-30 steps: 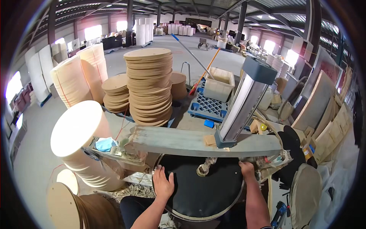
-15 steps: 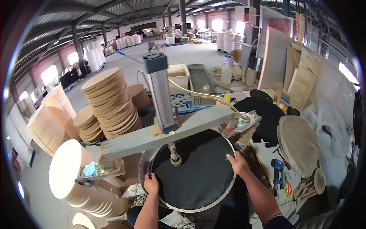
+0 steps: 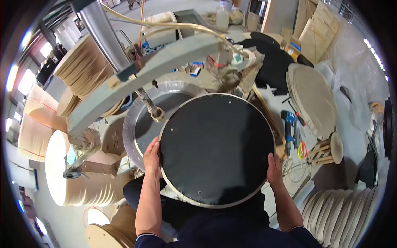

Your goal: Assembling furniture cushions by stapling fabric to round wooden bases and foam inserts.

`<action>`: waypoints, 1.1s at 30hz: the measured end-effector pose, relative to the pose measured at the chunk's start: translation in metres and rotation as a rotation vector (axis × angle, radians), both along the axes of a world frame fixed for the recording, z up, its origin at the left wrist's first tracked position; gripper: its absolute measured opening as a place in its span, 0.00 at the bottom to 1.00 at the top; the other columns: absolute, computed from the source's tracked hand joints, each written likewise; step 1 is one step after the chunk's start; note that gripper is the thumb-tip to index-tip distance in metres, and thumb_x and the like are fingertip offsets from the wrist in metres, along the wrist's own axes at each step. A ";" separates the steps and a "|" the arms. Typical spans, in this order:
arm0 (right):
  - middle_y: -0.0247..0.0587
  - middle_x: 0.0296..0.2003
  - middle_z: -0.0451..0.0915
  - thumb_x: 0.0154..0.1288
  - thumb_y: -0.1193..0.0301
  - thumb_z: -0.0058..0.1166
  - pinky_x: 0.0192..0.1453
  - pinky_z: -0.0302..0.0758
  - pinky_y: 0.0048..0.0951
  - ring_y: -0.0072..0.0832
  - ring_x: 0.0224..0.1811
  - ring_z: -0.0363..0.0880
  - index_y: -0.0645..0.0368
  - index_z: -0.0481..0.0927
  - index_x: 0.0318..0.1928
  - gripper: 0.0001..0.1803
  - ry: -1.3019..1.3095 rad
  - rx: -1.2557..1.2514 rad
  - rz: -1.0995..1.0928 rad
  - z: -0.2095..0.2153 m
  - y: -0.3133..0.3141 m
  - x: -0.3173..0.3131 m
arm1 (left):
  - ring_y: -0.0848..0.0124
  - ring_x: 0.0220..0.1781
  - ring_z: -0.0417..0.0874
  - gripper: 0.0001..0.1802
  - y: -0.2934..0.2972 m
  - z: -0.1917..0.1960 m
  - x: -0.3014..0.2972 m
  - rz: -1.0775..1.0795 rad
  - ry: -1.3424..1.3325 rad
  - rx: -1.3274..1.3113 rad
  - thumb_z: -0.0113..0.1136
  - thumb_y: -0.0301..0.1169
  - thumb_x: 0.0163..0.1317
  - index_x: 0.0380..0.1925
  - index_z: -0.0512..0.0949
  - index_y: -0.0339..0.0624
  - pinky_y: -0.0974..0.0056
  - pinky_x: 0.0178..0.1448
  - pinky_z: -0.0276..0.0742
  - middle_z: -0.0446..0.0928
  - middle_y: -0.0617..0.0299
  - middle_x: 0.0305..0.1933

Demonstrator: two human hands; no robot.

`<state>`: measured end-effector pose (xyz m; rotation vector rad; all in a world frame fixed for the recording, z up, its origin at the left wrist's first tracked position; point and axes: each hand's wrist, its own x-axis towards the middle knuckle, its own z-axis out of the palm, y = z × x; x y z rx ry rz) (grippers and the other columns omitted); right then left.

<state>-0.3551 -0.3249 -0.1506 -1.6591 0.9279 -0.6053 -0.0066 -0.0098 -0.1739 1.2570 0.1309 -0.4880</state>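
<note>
Both my hands hold a round black-covered piece with a pale rim [image 3: 219,151] in front of my body. My left hand [image 3: 152,159] grips its left edge, fingers along the rim. On the opposite edge, my right hand [image 3: 273,171] clasps the rim with the thumb up on the side. Small pale fastener dots show near the edge of the black cover. Behind and left of the piece sits a round shallow form with a grey inside and a shiny rim [image 3: 132,126], partly covered by it. The press rod's wrapped tip [image 3: 157,113] hangs over that form, just beside the piece.
A grey beam [image 3: 161,58] with an upright metal cylinder [image 3: 103,37] spans above the form. Stacked fibreboard discs [image 3: 84,66] stand at left. A blue power tool [image 3: 288,128], yellow-red scissors [image 3: 302,149] and stacked beige round pads [image 3: 310,99] lie at right.
The black-covered piece has come out from beneath the press rod, toward me and to the right, in both hands. The round form under it now shows. My view has tilted down.
</note>
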 end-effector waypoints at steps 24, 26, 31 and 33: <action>0.65 0.51 0.84 0.81 0.43 0.43 0.61 0.74 0.57 0.67 0.58 0.79 0.58 0.76 0.61 0.30 0.286 -0.228 0.014 -0.025 -0.074 0.054 | 0.65 0.57 0.81 0.34 0.000 0.007 -0.045 -0.048 -0.118 0.471 0.48 0.54 0.81 0.60 0.79 0.29 0.62 0.63 0.77 0.83 0.55 0.57; 0.65 0.51 0.84 0.81 0.43 0.43 0.62 0.74 0.55 0.66 0.58 0.79 0.57 0.76 0.62 0.31 0.260 -0.216 0.016 -0.026 -0.073 0.053 | 0.66 0.57 0.81 0.34 0.000 0.007 -0.045 -0.050 -0.110 0.470 0.49 0.54 0.80 0.59 0.79 0.30 0.62 0.63 0.77 0.83 0.55 0.56; 0.59 0.53 0.84 0.82 0.46 0.44 0.64 0.74 0.42 0.56 0.58 0.82 0.62 0.77 0.62 0.31 0.226 -0.225 -0.009 -0.009 -0.071 0.053 | 0.69 0.54 0.80 0.30 -0.004 0.016 -0.048 -0.035 -0.145 0.528 0.51 0.53 0.80 0.55 0.81 0.32 0.64 0.62 0.75 0.83 0.59 0.52; 0.64 0.56 0.83 0.81 0.42 0.42 0.65 0.73 0.50 0.63 0.62 0.78 0.60 0.74 0.66 0.35 0.317 -0.265 -0.022 -0.008 -0.067 0.055 | 0.72 0.53 0.79 0.28 -0.003 0.013 -0.045 -0.036 -0.214 0.598 0.50 0.51 0.81 0.52 0.83 0.32 0.65 0.62 0.73 0.83 0.61 0.49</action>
